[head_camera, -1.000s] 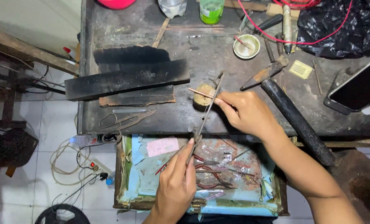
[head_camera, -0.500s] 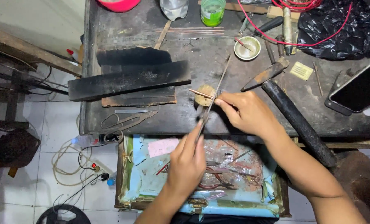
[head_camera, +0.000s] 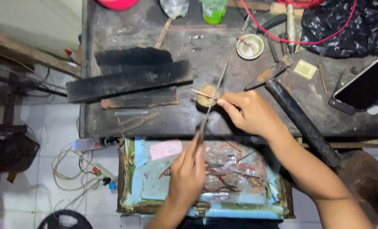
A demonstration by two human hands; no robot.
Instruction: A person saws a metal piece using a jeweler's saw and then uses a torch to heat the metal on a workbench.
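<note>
Filing at the bench (head_camera: 163, 123)
Left hand (head_camera: 188, 176) is clenching a thin file (head_camera: 212, 99); right hand (head_camera: 250, 112) is pinching a thin rod (head_camera: 199, 92) on a wooden peg (head_camera: 206, 96), a hammer (head_camera: 301, 118) lying beside.

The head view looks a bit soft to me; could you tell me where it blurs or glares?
Head view: the left hand and the thin metal file it grips are motion-blurred; the right hand is sharper; the dark scorched workbench is dim, without harsh glare; the white tiled floor is brighter.

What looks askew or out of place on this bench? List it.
The long black slab lies skewed, its left end jutting past the workbench edge. A power strip with tangled cables sits loose on the tiled floor. The open drawer is littered with wire scraps. Nothing looks spilled.
</note>
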